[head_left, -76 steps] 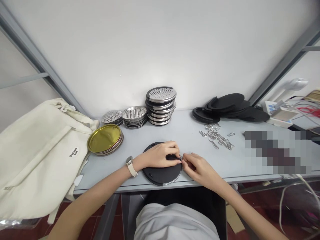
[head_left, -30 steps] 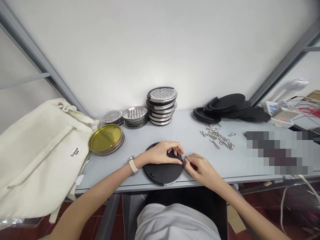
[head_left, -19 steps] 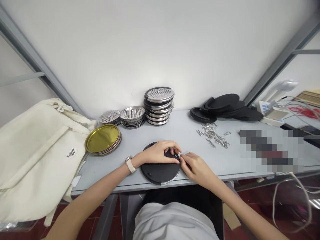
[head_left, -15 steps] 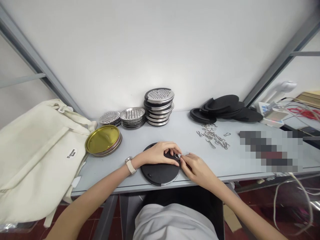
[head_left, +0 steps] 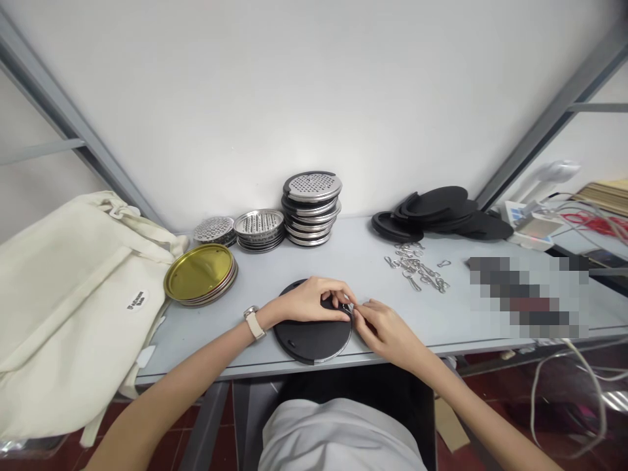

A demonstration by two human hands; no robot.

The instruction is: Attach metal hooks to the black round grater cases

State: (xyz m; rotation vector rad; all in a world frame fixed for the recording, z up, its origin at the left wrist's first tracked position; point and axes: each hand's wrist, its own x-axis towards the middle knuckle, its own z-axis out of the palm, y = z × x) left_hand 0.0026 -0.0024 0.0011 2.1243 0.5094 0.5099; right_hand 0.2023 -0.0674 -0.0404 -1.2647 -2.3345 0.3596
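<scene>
A round black disc [head_left: 318,338] with a silvery metal edge lies at the front of the table. My left hand [head_left: 318,299] rests over its top right part, fingers curled and thumb gripping near the rim. At that right rim, a small metal spring clip [head_left: 346,306] shows between the two hands, mostly hidden by fingers. My right hand [head_left: 385,328] is closed in a pinch on the clip, its fingertips almost touching my left thumb and fingers. Several loose metal clips [head_left: 417,268] are scattered to the right, beyond my right hand.
Along the wall stand stacks of round metal graters [head_left: 312,190] and perforated discs [head_left: 258,224]. Gold-coloured round lids [head_left: 201,271] are piled at the left beside a cream bag [head_left: 83,307]. Black discs [head_left: 436,209] form a heap at the back right, near a white device [head_left: 530,226].
My right fingertips have closed in a little on the rim, and less of the clip shows. My left hand stays on the disc. The whole view has shifted slightly.
</scene>
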